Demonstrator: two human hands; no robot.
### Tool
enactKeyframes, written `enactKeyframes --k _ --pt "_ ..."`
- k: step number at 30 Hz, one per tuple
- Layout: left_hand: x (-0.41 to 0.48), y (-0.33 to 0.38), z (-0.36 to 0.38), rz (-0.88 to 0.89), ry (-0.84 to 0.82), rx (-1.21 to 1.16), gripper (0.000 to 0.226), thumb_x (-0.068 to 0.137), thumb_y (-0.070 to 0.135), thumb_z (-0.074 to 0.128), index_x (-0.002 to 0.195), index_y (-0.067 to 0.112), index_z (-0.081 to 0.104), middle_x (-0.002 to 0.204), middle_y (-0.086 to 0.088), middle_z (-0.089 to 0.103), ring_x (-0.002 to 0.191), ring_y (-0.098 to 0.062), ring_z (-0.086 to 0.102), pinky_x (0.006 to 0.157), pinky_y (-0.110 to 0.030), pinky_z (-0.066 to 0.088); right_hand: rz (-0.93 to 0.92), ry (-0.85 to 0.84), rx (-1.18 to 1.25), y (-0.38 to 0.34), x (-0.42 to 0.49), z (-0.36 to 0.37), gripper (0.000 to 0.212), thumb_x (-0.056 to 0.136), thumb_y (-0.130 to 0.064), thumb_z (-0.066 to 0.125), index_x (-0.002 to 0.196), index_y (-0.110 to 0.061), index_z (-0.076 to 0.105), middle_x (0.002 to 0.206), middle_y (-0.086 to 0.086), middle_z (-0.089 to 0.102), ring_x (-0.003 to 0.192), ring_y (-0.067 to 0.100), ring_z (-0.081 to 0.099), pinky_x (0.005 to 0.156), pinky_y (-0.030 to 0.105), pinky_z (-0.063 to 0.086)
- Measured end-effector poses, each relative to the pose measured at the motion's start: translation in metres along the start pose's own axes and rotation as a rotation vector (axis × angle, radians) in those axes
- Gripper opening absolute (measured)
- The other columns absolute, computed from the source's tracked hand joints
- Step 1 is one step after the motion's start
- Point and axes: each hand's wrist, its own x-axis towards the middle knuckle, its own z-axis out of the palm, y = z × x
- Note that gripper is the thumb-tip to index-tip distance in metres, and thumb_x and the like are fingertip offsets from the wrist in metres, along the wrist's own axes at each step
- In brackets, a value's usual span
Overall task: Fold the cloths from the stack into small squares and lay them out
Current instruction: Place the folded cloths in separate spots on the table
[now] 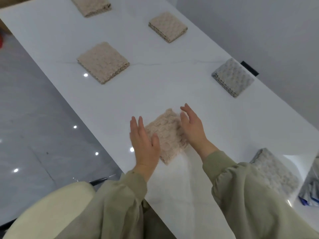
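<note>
Between left hand (145, 144) and right hand (193, 128) — folded cloth (164, 133) | fingers (140, 124) straight, gripping nothing

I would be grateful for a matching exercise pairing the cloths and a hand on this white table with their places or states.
1. left hand
2. stack of cloths
3. nearest beige cloth
4. farthest beige cloth

A. cut off by the picture's top edge
B. between left hand and right hand
C. open, fingers straight
D. at the picture's lower right

Pairs: 1-C, 2-D, 3-B, 4-A
</note>
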Motion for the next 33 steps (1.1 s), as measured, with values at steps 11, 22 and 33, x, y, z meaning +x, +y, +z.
enactKeyframes --k 11,22,33 --pt "0.141 0.012 -0.094 0.755 -0.418 0.992 0.072 0.091 0.042 0.042 0.150 0.022 0.008 0.158 -0.011 0.006 0.146 -0.030 0.002 0.114 -0.050 0.003 -0.148 0.140 -0.573 -0.064 0.014 0.040 0.054 0.095 -0.031 0.041 0.143 -0.010 0.032 0.158 0.010 0.005 0.146 0.024 0.006 0.117 0.043 0.003" --pt "0.333 0.004 -0.165 0.903 -0.623 1.003 0.070 0.096 0.044 0.033 0.150 0.021 -0.006 0.158 -0.007 -0.012 0.144 -0.026 -0.017 0.115 -0.047 -0.007 0.162 0.298 -0.524 -0.171 0.110 0.159 0.059 0.096 -0.034 0.037 0.147 -0.010 0.020 0.159 0.008 0.002 0.146 0.023 0.001 0.117 0.041 0.000" --pt "0.419 -0.041 -0.197 0.475 -0.833 0.428 0.063 0.099 0.026 0.040 0.150 0.016 0.006 0.158 -0.005 0.005 0.146 -0.018 0.003 0.119 -0.034 0.007 0.325 0.347 -0.148 -0.217 0.133 0.229 0.061 0.096 -0.032 0.045 0.148 -0.012 0.019 0.158 0.005 0.012 0.145 0.018 0.011 0.117 0.031 0.010"
